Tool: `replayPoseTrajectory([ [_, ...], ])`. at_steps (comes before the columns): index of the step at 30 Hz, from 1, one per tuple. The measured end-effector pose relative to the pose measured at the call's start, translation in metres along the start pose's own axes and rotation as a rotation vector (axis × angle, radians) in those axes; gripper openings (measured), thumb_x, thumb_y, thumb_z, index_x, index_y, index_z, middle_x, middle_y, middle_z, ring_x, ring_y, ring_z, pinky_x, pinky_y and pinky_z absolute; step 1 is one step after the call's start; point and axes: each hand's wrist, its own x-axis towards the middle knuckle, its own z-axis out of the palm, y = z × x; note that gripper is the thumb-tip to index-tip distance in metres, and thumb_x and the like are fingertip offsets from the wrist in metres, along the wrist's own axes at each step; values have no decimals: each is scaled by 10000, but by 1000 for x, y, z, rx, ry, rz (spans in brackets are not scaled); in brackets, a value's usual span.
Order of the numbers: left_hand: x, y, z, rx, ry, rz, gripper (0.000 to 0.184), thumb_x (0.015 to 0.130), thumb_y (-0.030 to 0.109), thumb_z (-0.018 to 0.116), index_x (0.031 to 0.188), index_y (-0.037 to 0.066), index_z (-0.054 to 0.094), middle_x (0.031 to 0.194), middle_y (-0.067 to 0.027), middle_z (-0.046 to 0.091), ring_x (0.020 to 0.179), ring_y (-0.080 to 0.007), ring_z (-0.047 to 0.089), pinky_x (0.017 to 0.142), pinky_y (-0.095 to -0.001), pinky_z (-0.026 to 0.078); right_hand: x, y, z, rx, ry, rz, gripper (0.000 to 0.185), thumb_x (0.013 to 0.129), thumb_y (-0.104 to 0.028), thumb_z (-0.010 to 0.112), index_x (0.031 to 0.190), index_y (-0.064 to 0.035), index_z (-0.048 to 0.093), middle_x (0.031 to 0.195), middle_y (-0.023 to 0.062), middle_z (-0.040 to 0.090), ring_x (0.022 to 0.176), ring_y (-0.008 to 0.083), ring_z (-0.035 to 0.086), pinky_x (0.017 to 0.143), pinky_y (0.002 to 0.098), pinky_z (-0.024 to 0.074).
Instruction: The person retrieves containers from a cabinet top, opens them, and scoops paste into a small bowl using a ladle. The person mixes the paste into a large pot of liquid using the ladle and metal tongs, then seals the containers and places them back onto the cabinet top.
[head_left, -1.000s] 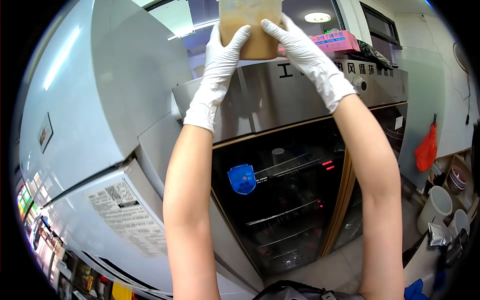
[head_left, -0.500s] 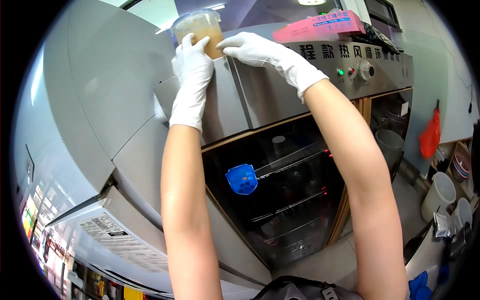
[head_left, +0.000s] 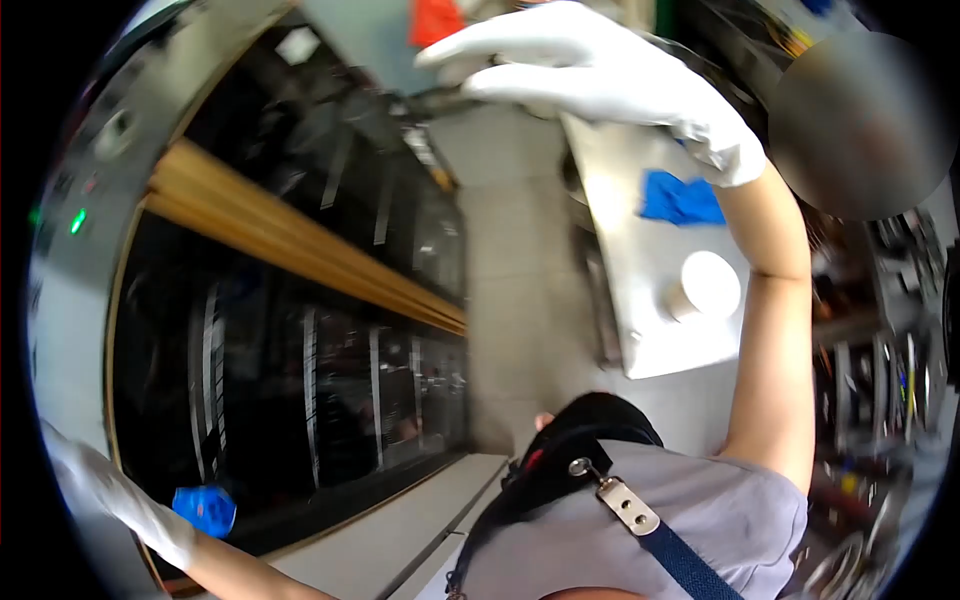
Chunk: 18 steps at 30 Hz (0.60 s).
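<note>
In the head view, my right hand (head_left: 590, 70), in a white glove, is raised at the top with thumb and fingers apart and nothing between them. It is above the floor and one end of a metal table (head_left: 655, 340). My left hand (head_left: 110, 495), also gloved, reaches out at the lower left edge beside the dark glass-fronted cabinet (head_left: 270, 390); its fingers are blurred and partly cut off by the dark rim. Near its wrist is a blue sticker (head_left: 205, 511) on the cabinet door. The container of brown contents is out of view.
A white cup (head_left: 708, 287) and a blue cloth (head_left: 680, 198) lie on the metal table. At the upper right is a blurred round grey object (head_left: 862, 125). Shelves with utensils line the right side. A red bag (head_left: 435, 22) hangs at the top.
The view has swung right and down towards the floor and table. My right hand has left the container and swung away to the right. The container has gone out of view.
</note>
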Motion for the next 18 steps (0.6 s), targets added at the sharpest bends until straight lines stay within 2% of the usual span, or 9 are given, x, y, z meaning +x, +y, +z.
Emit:
replayPoseTrajectory([
  [2, -62, 73, 37, -163, -326, -65, 288, 847, 46, 523, 1120, -7, 598, 1084, -106, 626, 914, -213, 619, 755, -317, 520, -95, 68, -17, -75, 266, 156, 345, 899, -209, 533, 1193, -30, 564, 1085, 101, 637, 995, 194, 594, 876, 294, 446],
  [4, -126, 175, 64, -234, -953, 30, 461, 762, 109, 648, 1208, 33, 554, 1210, -154, 558, 1131, -283, 520, 987, -392, 397, -193, 118, -20, -189, 508, 396, 361, 902, -178, 504, 1230, -34, 542, 1182, 103, 601, 1073, 204, 571, 957, 304, 410],
  [6, -213, 239, 97, -711, -1350, -32, 540, 705, 112, 707, 1213, 26, 545, 1208, -173, 556, 1141, -322, 513, 983, -402, 398, -293, 154, 2, -300, 670, 662, 349, 873, -26, 453, 1208, -24, 552, 1156, 143, 607, 1081, 218, 575, 956, 299, 426],
  [7, -255, 273, 111, -919, -1403, -58, 565, 720, 128, 706, 1239, 15, 515, 1221, -171, 548, 1149, -327, 508, 993, -388, 391, -350, 182, 20, -443, 654, 671, 407, 828, 34, 420, 1213, -17, 543, 1161, 164, 601, 1097, 240, 567, 964, 313, 423],
  [10, -361, 385, 137, -1208, -1574, -155, 756, 738, 192, 714, 1368, 6, 339, 1381, -205, 371, 1248, -330, 409, 1052, -370, 323, -453, 196, 100, 68, 581, 1149, 615, 714, 124, 363, 1306, -23, 447, 1275, 172, 522, 1157, 271, 527, 1000, 346, 393],
  [12, -388, 450, 151, -1256, -1693, -79, 898, 714, 254, 735, 1412, 13, 225, 1411, -226, 302, 1264, -344, 378, 1055, -376, 316, -491, 199, 145, 216, 489, 1131, 705, 710, 78, 485, 1383, -42, 313, 1342, 162, 452, 1230, 263, 448, 1043, 356, 342],
  [14, -431, 506, 155, -1115, -1726, -292, 883, 689, 333, 747, 1367, 21, 274, 1319, -235, 401, 1209, -381, 415, 995, -407, 378, -473, 175, 164, 660, 658, 1050, 818, 712, 26, 629, 1417, -54, 222, 1370, 158, 407, 1254, 253, 402, 1061, 359, 315],
  [16, -441, 534, 164, -1232, -1806, -262, 970, 622, 349, 806, 1362, 24, 269, 1317, -242, 382, 1220, -388, 398, 1007, -415, 364, -468, 191, 185, 612, 491, 913, 871, 694, -27, 725, 1404, -38, 220, 1342, 138, 420, 1236, 238, 406, 1043, 356, 335],
  [18, -452, 542, 155, -1349, -1662, -521, 1023, 607, 336, 822, 1384, 30, 232, 1343, -243, 348, 1244, -380, 376, 1024, -409, 348, -434, 174, 181, 653, 521, 977, 847, 684, -68, 758, 1370, -11, 265, 1297, 124, 451, 1219, 228, 420, 1029, 353, 349],
])
